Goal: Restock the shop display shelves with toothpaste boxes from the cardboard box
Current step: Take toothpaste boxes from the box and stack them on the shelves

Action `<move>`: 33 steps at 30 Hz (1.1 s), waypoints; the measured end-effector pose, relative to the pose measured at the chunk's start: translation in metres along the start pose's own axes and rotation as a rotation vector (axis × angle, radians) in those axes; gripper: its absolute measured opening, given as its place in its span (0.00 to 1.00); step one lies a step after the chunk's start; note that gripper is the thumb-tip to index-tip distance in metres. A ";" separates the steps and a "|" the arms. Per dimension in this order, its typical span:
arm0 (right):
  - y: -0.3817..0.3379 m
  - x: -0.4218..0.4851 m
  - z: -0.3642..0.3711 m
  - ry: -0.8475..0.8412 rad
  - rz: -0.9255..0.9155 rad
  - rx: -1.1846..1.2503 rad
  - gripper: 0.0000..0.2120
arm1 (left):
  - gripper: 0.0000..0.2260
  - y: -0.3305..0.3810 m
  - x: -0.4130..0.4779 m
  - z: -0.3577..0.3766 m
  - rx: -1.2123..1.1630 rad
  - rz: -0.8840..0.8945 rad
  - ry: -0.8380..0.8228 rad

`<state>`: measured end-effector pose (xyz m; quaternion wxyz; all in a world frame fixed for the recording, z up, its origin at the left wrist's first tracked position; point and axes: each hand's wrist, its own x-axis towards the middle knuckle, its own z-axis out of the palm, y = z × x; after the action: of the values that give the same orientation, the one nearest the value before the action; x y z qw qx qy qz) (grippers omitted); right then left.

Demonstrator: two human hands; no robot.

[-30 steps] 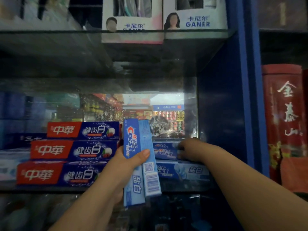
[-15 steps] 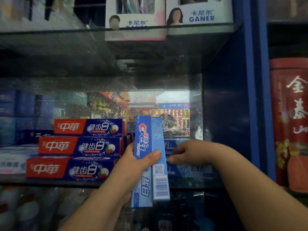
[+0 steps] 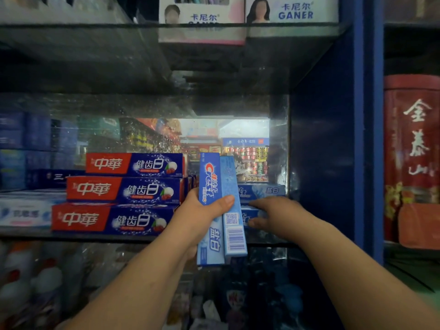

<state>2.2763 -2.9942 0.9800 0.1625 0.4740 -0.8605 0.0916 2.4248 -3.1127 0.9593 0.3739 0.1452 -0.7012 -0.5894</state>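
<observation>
My left hand (image 3: 197,215) grips two light-blue Crest toothpaste boxes (image 3: 212,244) upright, side by side, in front of the glass shelf (image 3: 95,236). Its thumb presses across both. Behind them, at the shelf's right end, more blue Crest boxes (image 3: 264,190) lie stacked flat. My right hand (image 3: 276,213) hovers at that stack with fingers and thumb apart, pointing left towards the held boxes. Whether it touches the lower shelved box is unclear. The cardboard box is out of view.
Three red-and-blue toothpaste boxes (image 3: 133,190) are stacked on the shelf's left half. A blue upright (image 3: 364,139) bounds the shelf on the right, with a red tin (image 3: 412,151) beyond. GANER display boxes (image 3: 292,10) stand on the shelf above; bottles (image 3: 35,282) fill the one below.
My right hand has drawn back from deep on the shelved Crest stack towards the front and left. The left hand still holds the two boxes upright.
</observation>
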 end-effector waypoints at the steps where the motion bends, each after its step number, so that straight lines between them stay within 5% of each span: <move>1: -0.001 -0.002 0.000 0.002 0.004 -0.019 0.28 | 0.25 -0.001 0.000 0.000 0.007 0.005 -0.001; 12: -0.006 0.002 -0.021 -0.077 0.110 0.192 0.28 | 0.25 -0.003 0.000 -0.003 0.028 0.030 -0.006; 15: 0.000 0.017 -0.027 -0.123 0.145 0.103 0.23 | 0.24 -0.002 -0.002 -0.002 0.016 0.038 0.000; 22: 0.010 0.030 -0.042 -0.321 0.175 -0.043 0.27 | 0.23 0.001 -0.013 -0.003 0.005 0.058 0.040; 26: 0.013 0.025 -0.036 -0.266 0.128 0.050 0.28 | 0.23 0.003 -0.018 -0.006 0.008 0.061 0.046; 33: 0.014 0.024 -0.024 -0.061 -0.008 0.265 0.10 | 0.21 0.005 -0.022 -0.010 0.042 0.044 0.049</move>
<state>2.2576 -2.9981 1.0110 0.0728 0.4974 -0.8435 0.1892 2.4476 -3.1043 0.9559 0.4009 0.1520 -0.7071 -0.5623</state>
